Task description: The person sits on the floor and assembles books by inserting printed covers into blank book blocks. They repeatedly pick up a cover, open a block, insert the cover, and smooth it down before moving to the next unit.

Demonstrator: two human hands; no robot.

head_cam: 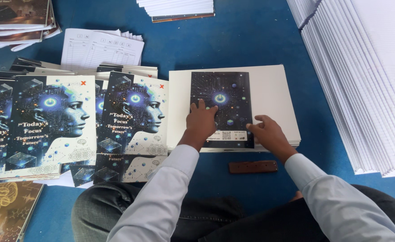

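Lying on the blue surface (251,40), a white paper stack (273,94) carries a dark cover (224,96). Both arms reach forward. The left hand (200,120) presses flat, fingers spread, on the cover; the right hand (267,132) pinches its lower corner.
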